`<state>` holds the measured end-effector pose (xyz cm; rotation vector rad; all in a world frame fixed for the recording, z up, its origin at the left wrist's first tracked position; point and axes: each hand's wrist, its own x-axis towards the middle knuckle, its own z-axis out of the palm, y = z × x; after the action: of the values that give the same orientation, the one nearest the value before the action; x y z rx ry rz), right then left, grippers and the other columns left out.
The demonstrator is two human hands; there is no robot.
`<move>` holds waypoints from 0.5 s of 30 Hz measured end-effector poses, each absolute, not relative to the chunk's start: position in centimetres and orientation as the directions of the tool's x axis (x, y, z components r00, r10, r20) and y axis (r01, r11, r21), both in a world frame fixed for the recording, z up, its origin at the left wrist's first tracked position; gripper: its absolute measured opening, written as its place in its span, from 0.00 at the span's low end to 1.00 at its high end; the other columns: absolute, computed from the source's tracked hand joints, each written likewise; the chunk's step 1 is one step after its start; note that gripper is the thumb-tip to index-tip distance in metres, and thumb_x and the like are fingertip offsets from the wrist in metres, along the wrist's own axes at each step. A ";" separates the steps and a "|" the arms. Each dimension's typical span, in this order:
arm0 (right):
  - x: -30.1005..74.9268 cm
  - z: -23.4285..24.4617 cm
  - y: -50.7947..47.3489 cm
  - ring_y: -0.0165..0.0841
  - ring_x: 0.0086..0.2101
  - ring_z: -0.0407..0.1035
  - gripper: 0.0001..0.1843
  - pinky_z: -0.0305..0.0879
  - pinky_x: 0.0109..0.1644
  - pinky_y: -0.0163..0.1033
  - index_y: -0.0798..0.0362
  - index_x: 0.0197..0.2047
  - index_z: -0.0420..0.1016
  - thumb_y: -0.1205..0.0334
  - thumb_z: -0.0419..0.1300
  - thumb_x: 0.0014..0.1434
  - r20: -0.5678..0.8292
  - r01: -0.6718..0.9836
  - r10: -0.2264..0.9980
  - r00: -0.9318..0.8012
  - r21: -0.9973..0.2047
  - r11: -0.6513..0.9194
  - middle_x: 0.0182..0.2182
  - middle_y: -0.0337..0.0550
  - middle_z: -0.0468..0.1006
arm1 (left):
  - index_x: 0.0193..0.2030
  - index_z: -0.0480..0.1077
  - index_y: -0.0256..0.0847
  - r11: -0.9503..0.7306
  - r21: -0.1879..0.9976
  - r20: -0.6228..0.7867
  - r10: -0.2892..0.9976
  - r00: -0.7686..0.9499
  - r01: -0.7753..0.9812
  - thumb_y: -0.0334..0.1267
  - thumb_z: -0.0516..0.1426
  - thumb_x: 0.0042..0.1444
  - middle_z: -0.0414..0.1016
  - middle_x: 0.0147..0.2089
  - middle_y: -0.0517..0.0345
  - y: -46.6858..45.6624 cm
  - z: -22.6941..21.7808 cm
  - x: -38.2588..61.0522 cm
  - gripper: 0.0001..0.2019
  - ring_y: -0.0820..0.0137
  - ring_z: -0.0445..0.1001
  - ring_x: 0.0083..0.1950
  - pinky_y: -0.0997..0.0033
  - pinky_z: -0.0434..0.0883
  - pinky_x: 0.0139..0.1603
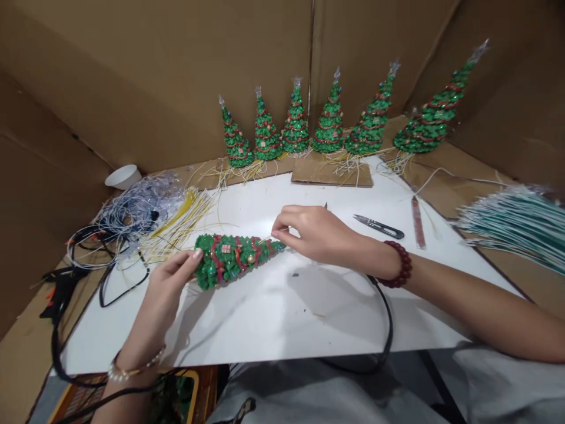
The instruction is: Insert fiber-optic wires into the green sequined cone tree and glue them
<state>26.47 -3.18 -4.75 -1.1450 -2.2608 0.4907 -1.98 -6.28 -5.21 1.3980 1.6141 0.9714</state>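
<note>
A small green Christmas tree (238, 257) with red garland and tiny ornaments lies on its side over the white tabletop. My left hand (174, 277) grips its wide base, thumb on the near edge. At the narrow tip, my right hand (309, 232) pinches a thin pale wire (265, 240) between thumb and index finger. A dark pointed tip (326, 206) shows just behind the right hand; what it belongs to is hidden. To the right of that hand lie black thread snips (378, 226) and a narrow reddish strip (417, 224).
Several finished-looking trees (329, 126) stand along the back. Tangled wires (141, 206), a white bowl (123, 176) and a black glue gun (59, 294) are left. Bundled white-green strands (521, 224) lie right. A black cable (388, 324) loops over the front edge.
</note>
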 end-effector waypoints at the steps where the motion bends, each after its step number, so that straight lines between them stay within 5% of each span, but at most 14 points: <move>1: 26.4 -5.0 -3.0 0.29 0.34 0.69 0.07 0.56 0.37 0.34 0.55 0.34 0.76 0.68 0.56 0.60 0.312 0.613 0.822 -0.477 -0.552 0.565 0.34 0.41 0.77 | 0.33 0.76 0.38 0.140 0.921 -0.126 0.990 -0.063 0.365 0.53 0.61 0.50 0.77 0.31 0.55 -5.5 -4.9 -2.1 0.17 0.66 0.73 0.33 0.70 0.71 0.32; 6: 26.3 -5.9 -2.4 0.30 0.35 0.70 0.08 0.58 0.39 0.34 0.54 0.34 0.77 0.68 0.56 0.59 0.312 0.589 0.838 -0.448 -0.602 0.539 0.34 0.41 0.78 | 0.34 0.76 0.38 0.186 0.944 -0.199 0.980 0.020 0.273 0.57 0.59 0.49 0.79 0.33 0.50 -3.5 -4.3 -2.9 0.22 0.62 0.76 0.36 0.64 0.75 0.36; 12: 26.5 -5.8 -2.2 0.30 0.35 0.70 0.08 0.57 0.38 0.35 0.54 0.33 0.77 0.66 0.56 0.60 0.322 0.606 0.856 -0.405 -0.606 0.515 0.35 0.41 0.78 | 0.38 0.77 0.39 0.091 0.908 -0.101 0.995 0.001 0.409 0.50 0.64 0.47 0.79 0.45 0.51 -3.0 -5.5 -4.2 0.17 0.63 0.75 0.48 0.66 0.70 0.52; 15: 26.6 -6.1 -1.9 0.30 0.35 0.69 0.08 0.57 0.38 0.35 0.54 0.34 0.77 0.65 0.56 0.60 0.327 0.618 0.860 -0.392 -0.599 0.510 0.35 0.41 0.78 | 0.39 0.77 0.39 0.129 0.933 -0.138 0.990 0.002 0.336 0.50 0.66 0.43 0.80 0.44 0.49 -2.0 -5.6 -4.4 0.20 0.61 0.76 0.46 0.65 0.71 0.52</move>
<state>26.57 -1.88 -6.10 -1.2021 -2.1425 0.5136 -4.45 -1.98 -5.65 1.3591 1.4958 0.9070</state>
